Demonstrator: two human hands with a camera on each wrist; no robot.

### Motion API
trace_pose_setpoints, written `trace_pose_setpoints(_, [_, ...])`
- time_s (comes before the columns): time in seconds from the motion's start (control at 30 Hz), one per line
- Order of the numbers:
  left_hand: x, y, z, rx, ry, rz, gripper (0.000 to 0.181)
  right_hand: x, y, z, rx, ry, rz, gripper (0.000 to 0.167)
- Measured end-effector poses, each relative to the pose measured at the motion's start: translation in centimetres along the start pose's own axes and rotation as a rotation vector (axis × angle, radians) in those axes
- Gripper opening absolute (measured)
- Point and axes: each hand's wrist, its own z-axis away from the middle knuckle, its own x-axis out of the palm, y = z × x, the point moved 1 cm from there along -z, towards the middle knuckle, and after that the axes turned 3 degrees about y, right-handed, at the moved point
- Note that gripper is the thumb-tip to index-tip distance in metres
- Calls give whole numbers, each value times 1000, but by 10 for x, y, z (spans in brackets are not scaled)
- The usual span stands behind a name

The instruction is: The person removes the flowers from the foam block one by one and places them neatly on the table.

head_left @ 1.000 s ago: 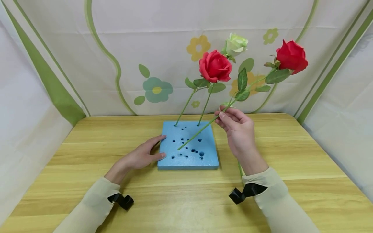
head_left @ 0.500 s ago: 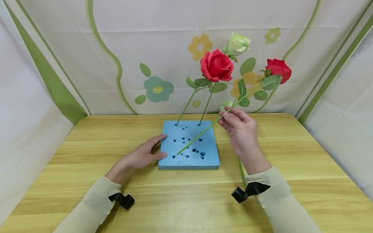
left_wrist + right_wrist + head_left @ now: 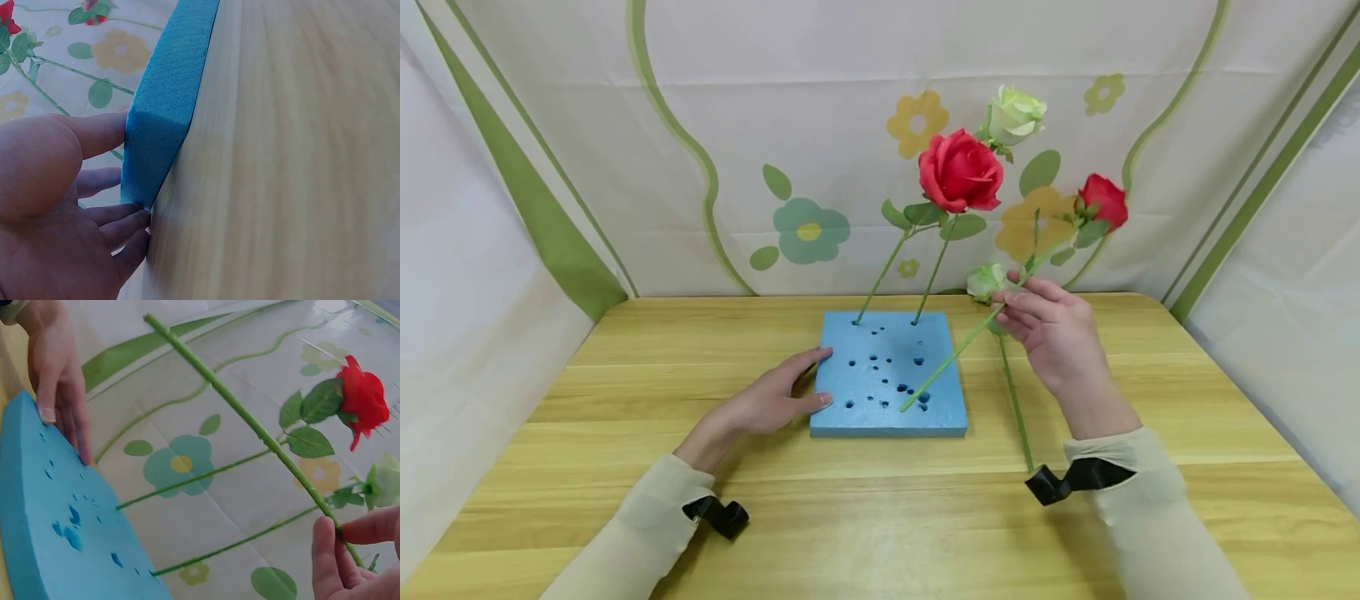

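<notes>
My left hand (image 3: 763, 402) rests against the left edge of the blue foam block (image 3: 891, 421), its fingers extended. The left wrist view shows the thumb and fingers touching the side of the block (image 3: 153, 144). My right hand (image 3: 1063, 342) pinches the green stem (image 3: 958, 352) of a red rose (image 3: 1103, 202), which tilts up to the right. The stem's lower end appears over the block's front right part, near several holes; contact cannot be told. A second red rose (image 3: 961, 171) and a pale green rose (image 3: 1017, 115) stand with stems in the block's back holes.
Another pale green rose (image 3: 986, 283) lies on the wooden table (image 3: 880, 533) right of the block, its stem pointing toward the front, partly behind my right hand. A white curtain (image 3: 760, 125) with printed flowers hangs behind the table.
My right hand has moved right with the held rose, whose bloom is lower and whose stem end has shifted right across the block. My left hand stays at the block's edge.
</notes>
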Motion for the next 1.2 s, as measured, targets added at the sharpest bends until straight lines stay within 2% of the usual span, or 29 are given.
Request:
trace_pose_setpoints(0.1, [0,1,1,-3,-1,12,74,-10,-6,-3,41,-16,47,18])
trace_pose_setpoints(0.27, [0,1,1,-5,-4,13,75,-28,-14,-7,76,-34,191,25])
trace_pose_setpoints(0.47, [0,1,1,-9,-6,13,75,-46,-16,-13,118,-52,319,11])
trace_pose_setpoints(0.53, [0,0,1,-10,-5,13,75,-52,-15,-16,127,-58,373,11])
trace_pose_setpoints(0.6, [1,0,1,-6,-5,13,75,-57,-14,-18,139,-73,434,14])
trace_pose_setpoints(0.77, [1,-2,0,2,-9,16,75,-72,-10,-23,168,-121,574,44])
trace_pose_setpoints(0.83, [1,-2,0,3,-10,15,75,-77,-11,-24,177,-135,607,50])
trace_pose_setpoints(0.9, [1,-2,0,2,-10,15,75,-82,-12,-25,182,-147,649,48])
trace_pose_setpoints(1.07, [0,0,0,0,-5,3,75,-93,-14,-27,219,-160,726,30])
trace_pose_setpoints(1.13, [0,0,0,0,-4,-3,75,-97,-15,-28,237,-169,759,31])
trace_pose_setpoints(1.2, [-1,1,1,-2,-3,-5,75,-100,-14,-29,253,-177,790,39])
